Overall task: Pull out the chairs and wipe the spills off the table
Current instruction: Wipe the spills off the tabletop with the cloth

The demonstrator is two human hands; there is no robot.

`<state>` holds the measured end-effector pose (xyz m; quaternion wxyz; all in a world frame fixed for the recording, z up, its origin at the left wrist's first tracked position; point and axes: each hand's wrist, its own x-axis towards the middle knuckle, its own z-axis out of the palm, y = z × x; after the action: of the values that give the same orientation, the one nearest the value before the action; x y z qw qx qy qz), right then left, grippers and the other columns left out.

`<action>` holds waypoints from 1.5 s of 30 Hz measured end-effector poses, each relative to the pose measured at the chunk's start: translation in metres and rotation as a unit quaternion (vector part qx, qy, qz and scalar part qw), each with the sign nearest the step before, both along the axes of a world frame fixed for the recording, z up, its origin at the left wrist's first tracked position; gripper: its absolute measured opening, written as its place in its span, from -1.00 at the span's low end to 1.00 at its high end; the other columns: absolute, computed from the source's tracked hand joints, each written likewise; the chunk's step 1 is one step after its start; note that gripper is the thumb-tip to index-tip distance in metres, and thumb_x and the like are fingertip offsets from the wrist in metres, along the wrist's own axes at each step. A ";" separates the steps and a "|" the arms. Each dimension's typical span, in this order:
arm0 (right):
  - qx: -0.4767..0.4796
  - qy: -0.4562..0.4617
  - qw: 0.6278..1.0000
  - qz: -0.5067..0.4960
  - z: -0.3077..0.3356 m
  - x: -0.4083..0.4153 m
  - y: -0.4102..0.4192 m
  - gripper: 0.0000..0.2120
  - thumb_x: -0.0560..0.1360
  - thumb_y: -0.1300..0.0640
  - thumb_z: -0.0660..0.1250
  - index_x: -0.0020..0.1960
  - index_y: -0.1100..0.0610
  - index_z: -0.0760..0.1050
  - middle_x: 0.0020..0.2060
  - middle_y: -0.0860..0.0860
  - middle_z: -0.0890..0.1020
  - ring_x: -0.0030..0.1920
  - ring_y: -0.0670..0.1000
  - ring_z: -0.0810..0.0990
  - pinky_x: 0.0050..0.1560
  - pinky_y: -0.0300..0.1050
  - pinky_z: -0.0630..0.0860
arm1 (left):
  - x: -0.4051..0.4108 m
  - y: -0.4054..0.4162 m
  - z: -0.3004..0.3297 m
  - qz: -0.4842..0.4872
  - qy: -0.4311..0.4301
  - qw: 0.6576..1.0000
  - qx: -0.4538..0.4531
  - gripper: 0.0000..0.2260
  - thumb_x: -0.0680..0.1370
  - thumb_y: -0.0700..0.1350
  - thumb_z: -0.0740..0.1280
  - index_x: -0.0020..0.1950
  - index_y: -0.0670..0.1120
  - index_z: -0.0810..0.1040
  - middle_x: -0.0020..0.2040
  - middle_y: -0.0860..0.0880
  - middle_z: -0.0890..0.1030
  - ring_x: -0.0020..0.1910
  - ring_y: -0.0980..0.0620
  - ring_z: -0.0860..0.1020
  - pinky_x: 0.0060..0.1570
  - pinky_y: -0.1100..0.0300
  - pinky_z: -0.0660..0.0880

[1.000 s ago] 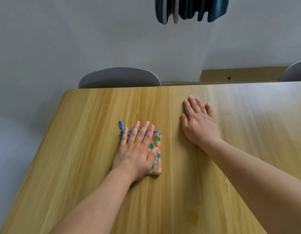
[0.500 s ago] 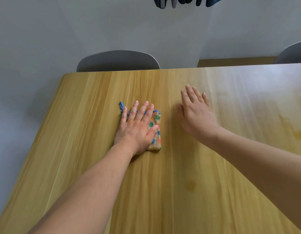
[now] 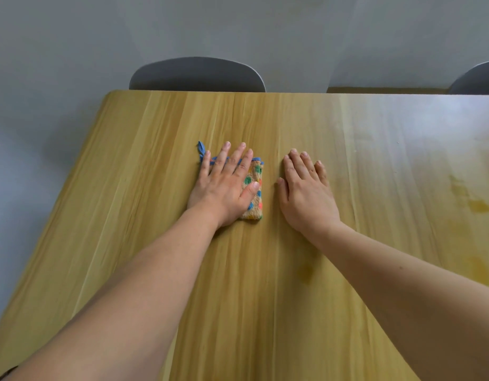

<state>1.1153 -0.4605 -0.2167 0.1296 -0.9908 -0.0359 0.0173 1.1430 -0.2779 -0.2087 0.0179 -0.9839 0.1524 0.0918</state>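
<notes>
A: Status, left to right?

B: Left hand (image 3: pixel 224 189) flat on the cloth (image 3: pixel 255 188), fingers (image 3: pixel 239 158) straight, pressing it onto the worktop (image 3: pixel 122 204) left of centre. Not gripping.

A: Right hand?

B: Right hand (image 3: pixel 306 196) just beside the cloth, fingers spread flat on bare wood, holding nothing.

A: Spills?

B: Not done. Small yellowish spot (image 3: pixel 306 273) near the right forearm, bigger stains (image 3: pixel 478 206) at the far right. Cloth is well apart from those.

A: Chairs?

B: Two grey chairs, one (image 3: pixel 196 75) behind the far edge, another (image 3: pixel 478 78) at the right. Both look tucked in; can't tell for sure.
</notes>
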 end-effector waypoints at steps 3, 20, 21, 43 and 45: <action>-0.005 0.002 1.000 -0.002 0.001 0.002 -0.001 -0.45 0.64 -0.07 -0.11 0.58 0.13 0.04 0.57 0.01 0.02 0.57 -0.01 -0.09 0.55 0.02 -0.16 | -0.023 0.003 0.001 -0.002 0.006 1.000 -0.004 -0.38 0.61 0.24 -0.20 0.60 0.03 -0.28 0.61 0.08 -0.29 0.56 0.01 -0.36 0.51 -0.15 -0.30; -0.012 0.068 0.998 0.012 0.008 0.007 0.000 -0.44 0.65 -0.05 -0.10 0.59 0.13 -0.05 0.58 0.03 -0.04 0.57 0.05 -0.13 0.54 0.06 -0.18 | -0.160 0.022 0.003 0.009 0.034 0.999 -0.006 -0.36 0.57 0.27 -0.27 0.56 0.03 -0.37 0.57 0.10 -0.36 0.54 0.00 -0.41 0.49 -0.16 -0.36; -0.011 0.100 0.995 0.018 0.015 0.007 0.001 -0.44 0.65 -0.03 -0.08 0.59 0.13 -0.07 0.58 0.03 -0.07 0.57 0.06 -0.14 0.55 0.07 -0.17 | -0.161 0.022 0.004 0.010 0.040 0.999 -0.002 -0.36 0.56 0.27 -0.29 0.56 0.04 -0.38 0.57 0.10 -0.37 0.54 0.00 -0.41 0.49 -0.16 -0.35; -0.092 0.294 0.949 -0.068 0.071 -0.163 0.004 -0.68 0.55 0.21 0.29 0.29 0.22 0.46 0.39 0.31 0.37 0.30 0.29 0.46 0.13 0.03 0.50 | -0.163 0.017 0.008 0.019 0.036 0.999 0.005 -0.38 0.62 0.24 -0.19 0.59 0.03 -0.31 0.60 0.08 -0.30 0.56 0.02 -0.35 0.50 -0.14 -0.32; -0.080 0.286 0.953 -0.067 0.071 -0.165 0.004 -0.68 0.51 0.17 0.37 0.23 0.22 0.49 0.31 0.28 0.46 0.25 0.26 0.51 0.04 0.00 0.51 | -0.172 0.019 0.007 0.014 0.036 0.999 0.004 -0.39 0.63 0.24 -0.19 0.59 0.03 -0.32 0.60 0.08 -0.30 0.56 0.01 -0.36 0.51 -0.14 -0.33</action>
<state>0.9506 -0.4561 -0.1458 0.0554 -0.9517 0.0703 0.2938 0.9713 -0.2589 -0.2017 0.0155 -0.9819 0.1389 0.1278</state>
